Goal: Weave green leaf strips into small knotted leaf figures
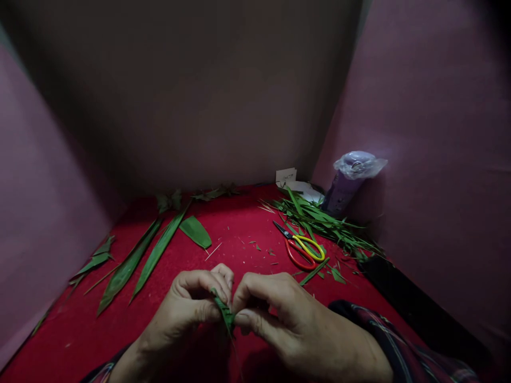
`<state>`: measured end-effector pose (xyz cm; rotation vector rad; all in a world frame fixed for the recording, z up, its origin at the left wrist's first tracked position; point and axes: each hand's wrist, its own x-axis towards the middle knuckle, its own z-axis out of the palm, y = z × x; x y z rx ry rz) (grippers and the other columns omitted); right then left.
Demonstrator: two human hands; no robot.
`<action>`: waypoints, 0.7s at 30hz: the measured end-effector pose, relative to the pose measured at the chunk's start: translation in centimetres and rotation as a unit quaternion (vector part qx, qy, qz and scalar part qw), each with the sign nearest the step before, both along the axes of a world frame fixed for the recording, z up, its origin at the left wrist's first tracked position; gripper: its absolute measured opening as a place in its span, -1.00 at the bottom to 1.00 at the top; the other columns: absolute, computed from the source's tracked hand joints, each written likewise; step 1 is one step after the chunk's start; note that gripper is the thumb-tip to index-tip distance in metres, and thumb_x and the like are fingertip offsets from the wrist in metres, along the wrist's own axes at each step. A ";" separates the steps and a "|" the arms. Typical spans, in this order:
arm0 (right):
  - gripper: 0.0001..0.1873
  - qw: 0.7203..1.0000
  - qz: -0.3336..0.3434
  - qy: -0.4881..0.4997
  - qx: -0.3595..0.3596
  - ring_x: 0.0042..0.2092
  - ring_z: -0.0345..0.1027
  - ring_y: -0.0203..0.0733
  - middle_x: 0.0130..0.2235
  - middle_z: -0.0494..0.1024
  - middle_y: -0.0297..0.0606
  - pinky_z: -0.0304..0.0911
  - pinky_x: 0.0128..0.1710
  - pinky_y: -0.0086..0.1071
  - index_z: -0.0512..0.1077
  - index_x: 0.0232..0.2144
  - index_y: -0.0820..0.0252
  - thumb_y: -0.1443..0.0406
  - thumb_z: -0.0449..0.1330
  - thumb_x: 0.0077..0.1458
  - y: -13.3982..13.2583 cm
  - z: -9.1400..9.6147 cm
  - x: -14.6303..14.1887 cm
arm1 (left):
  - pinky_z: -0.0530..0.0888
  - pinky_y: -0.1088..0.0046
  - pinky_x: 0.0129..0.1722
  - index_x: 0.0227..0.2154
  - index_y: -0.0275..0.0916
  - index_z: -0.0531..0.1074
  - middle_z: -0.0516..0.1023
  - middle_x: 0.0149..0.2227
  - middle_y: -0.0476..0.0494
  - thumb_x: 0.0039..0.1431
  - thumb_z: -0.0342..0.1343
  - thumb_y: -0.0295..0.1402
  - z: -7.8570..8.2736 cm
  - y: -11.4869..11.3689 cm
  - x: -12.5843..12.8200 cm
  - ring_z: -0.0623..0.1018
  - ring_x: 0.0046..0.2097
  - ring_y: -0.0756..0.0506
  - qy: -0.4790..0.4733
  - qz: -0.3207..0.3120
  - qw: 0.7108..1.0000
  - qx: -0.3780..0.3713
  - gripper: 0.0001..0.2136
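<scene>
Between my two hands, near the front of the red cloth, is a small folded green leaf piece [225,315] with a notched or woven-looking edge. My left hand [191,300] pinches it from the left, thumb below and fingers above. From the right, my right hand [275,311] closes thumb and forefinger on its other edge. A thin stem or strip hangs down from the piece. Beyond the hands, a cut leaf [195,232] lies flat. Scissors [305,250] with one red and one yellow handle rest to the right, their blades pointing away to the left.
Long leaves [159,255] lie at left. A heap of green leaf strips [323,218] spreads at right, with scraps around it. Behind it stand a purple container with plastic wrap [349,178] and a small white card [286,175]. Pink walls [431,175] flank the red cloth [72,340].
</scene>
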<state>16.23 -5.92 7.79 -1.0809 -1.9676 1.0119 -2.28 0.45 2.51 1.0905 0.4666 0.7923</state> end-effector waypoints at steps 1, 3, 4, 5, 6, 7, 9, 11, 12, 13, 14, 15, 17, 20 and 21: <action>-0.88 1.000 0.000 0.001 0.007 -0.40 0.21 -0.44 -0.42 0.37 -0.45 0.13 -0.37 -0.60 0.32 -0.40 0.21 0.49 0.13 0.11 0.0 0.0 0.0 | 0.40 0.38 -0.39 -0.58 -0.18 0.58 0.52 -0.50 -0.03 -0.19 0.32 -0.57 0.0 0.0 0.0 0.42 -0.39 -0.08 0.000 0.000 1.000 -0.004 -0.86; -0.87 1.000 0.000 0.000 0.023 -0.41 0.20 -0.43 -0.43 0.36 -0.44 0.14 -0.38 -0.60 0.31 -0.40 0.22 0.50 0.13 0.10 0.1 0.0 -0.1 | 0.40 0.40 -0.39 -0.58 -0.20 0.57 0.52 -0.50 -0.04 -0.20 0.32 -0.56 0.0 0.0 0.0 0.43 -0.38 -0.08 -0.001 -0.001 1.000 -0.011 -0.87; -0.87 0.999 0.001 -0.001 0.032 -0.42 0.20 -0.43 -0.43 0.36 -0.44 0.14 -0.39 -0.60 0.30 -0.40 0.22 0.51 0.13 0.10 0.1 -0.1 -0.1 | 0.40 0.41 -0.39 -0.59 -0.20 0.57 0.52 -0.51 -0.04 -0.20 0.32 -0.56 0.1 0.0 0.1 0.42 -0.38 -0.08 -0.001 -0.003 1.000 -0.015 -0.88; -0.87 0.999 0.002 -0.003 0.040 -0.43 0.20 -0.42 -0.44 0.35 -0.43 0.14 -0.40 -0.59 0.29 -0.40 0.22 0.51 0.12 0.09 0.1 -0.2 -0.1 | 0.40 0.42 -0.39 -0.59 -0.21 0.57 0.52 -0.51 -0.04 -0.20 0.32 -0.56 0.1 0.0 0.1 0.42 -0.38 -0.07 -0.001 -0.003 1.000 -0.018 -0.88; -0.87 0.999 0.003 -0.007 0.050 -0.43 0.21 -0.41 -0.43 0.36 -0.42 0.14 -0.41 -0.58 0.29 -0.39 0.22 0.51 0.12 0.09 0.1 -0.3 -0.1 | 0.40 0.43 -0.38 -0.59 -0.22 0.56 0.52 -0.52 -0.04 -0.20 0.32 -0.57 0.2 -0.1 0.1 0.42 -0.38 -0.07 -0.001 -0.003 1.000 -0.022 -0.88; -0.87 0.998 0.005 -0.012 0.061 -0.43 0.21 -0.40 -0.43 0.36 -0.40 0.15 -0.40 -0.56 0.28 -0.39 0.22 0.51 0.11 0.10 0.1 -0.4 -0.1 | 0.41 0.43 -0.37 -0.59 -0.23 0.56 0.52 -0.52 -0.05 -0.19 0.32 -0.57 0.3 -0.1 0.1 0.43 -0.38 -0.06 -0.001 -0.002 1.000 -0.025 -0.88; -0.89 0.996 0.008 -0.020 0.090 -0.43 0.22 -0.37 -0.42 0.38 -0.36 0.16 -0.40 -0.54 0.29 -0.38 0.23 0.50 0.09 0.11 0.2 -0.7 -0.2 | 0.41 0.45 -0.37 -0.60 -0.24 0.56 0.52 -0.53 -0.05 -0.20 0.33 -0.56 0.5 -0.1 0.2 0.44 -0.38 -0.06 -0.002 0.001 1.000 -0.030 -0.89; -0.90 0.992 0.000 -0.023 0.126 -0.44 0.21 -0.35 -0.42 0.39 -0.33 0.15 -0.41 -0.51 0.30 -0.37 0.23 0.49 0.06 0.11 0.2 -0.9 -0.4 | 0.41 0.47 -0.41 -0.61 -0.25 0.56 0.52 -0.54 -0.04 -0.22 0.35 -0.54 0.7 -0.1 0.3 0.44 -0.41 -0.05 -0.004 0.001 0.999 -0.034 -0.90; -0.89 0.989 -0.006 -0.023 0.145 -0.45 0.20 -0.35 -0.43 0.39 -0.33 0.14 -0.43 -0.51 0.30 -0.38 0.24 0.49 0.05 0.11 0.2 -1.1 -0.5 | 0.41 0.48 -0.43 -0.61 -0.25 0.56 0.52 -0.54 -0.04 -0.23 0.36 -0.53 0.7 -0.1 0.3 0.44 -0.42 -0.04 -0.005 -0.001 0.999 -0.036 -0.90; -0.89 0.987 -0.013 -0.024 0.161 -0.46 0.20 -0.35 -0.44 0.39 -0.32 0.13 -0.45 -0.50 0.30 -0.38 0.25 0.50 0.04 0.11 0.2 -1.2 -0.6 | 0.41 0.48 -0.44 -0.61 -0.25 0.56 0.52 -0.54 -0.04 -0.24 0.36 -0.53 0.7 -0.1 0.3 0.45 -0.43 -0.04 -0.005 -0.003 0.999 -0.039 -0.90; -0.89 0.984 -0.019 -0.026 0.176 -0.47 0.19 -0.35 -0.45 0.39 -0.31 0.12 -0.46 -0.50 0.31 -0.38 0.26 0.50 0.04 0.11 0.2 -1.4 -0.7 | 0.41 0.48 -0.44 -0.60 -0.25 0.57 0.52 -0.53 -0.04 -0.24 0.35 -0.54 0.7 -0.1 0.3 0.45 -0.43 -0.03 -0.005 -0.004 0.999 -0.042 -0.89; -0.89 0.982 -0.024 -0.028 0.188 -0.47 0.19 -0.34 -0.45 0.39 -0.31 0.11 -0.47 -0.50 0.31 -0.38 0.27 0.50 0.03 0.12 0.3 -1.5 -0.7 | 0.42 0.49 -0.43 -0.59 -0.24 0.57 0.52 -0.52 -0.04 -0.23 0.34 -0.56 0.7 -0.2 0.4 0.45 -0.43 -0.03 -0.004 -0.005 0.999 -0.045 -0.89; -0.89 0.977 -0.023 -0.030 0.211 -0.47 0.20 -0.33 -0.46 0.39 -0.29 0.11 -0.47 -0.49 0.31 -0.38 0.28 0.50 0.03 0.12 0.4 -1.7 -0.8 | 0.42 0.49 -0.40 -0.59 -0.23 0.56 0.52 -0.50 -0.03 -0.22 0.32 -0.59 0.7 -0.4 0.4 0.46 -0.40 -0.03 -0.005 0.000 0.999 -0.050 -0.86; -0.90 0.971 -0.015 -0.027 0.238 -0.47 0.21 -0.32 -0.46 0.39 -0.29 0.10 -0.48 -0.48 0.30 -0.38 0.28 0.50 0.03 0.11 0.5 -2.0 -0.8 | 0.42 0.51 -0.40 -0.60 -0.23 0.54 0.52 -0.49 -0.02 -0.24 0.29 -0.63 0.7 -0.9 0.5 0.45 -0.39 -0.03 -0.009 0.024 0.998 -0.064 -0.84; -0.90 0.971 -0.015 -0.027 0.239 -0.47 0.21 -0.32 -0.46 0.39 -0.29 0.10 -0.48 -0.48 0.30 -0.38 0.27 0.50 0.03 0.11 0.5 -2.1 -0.8 | 0.42 0.51 -0.40 -0.60 -0.23 0.54 0.52 -0.49 -0.02 -0.24 0.28 -0.63 0.8 -1.1 0.5 0.45 -0.39 -0.02 -0.007 0.032 0.997 -0.070 -0.84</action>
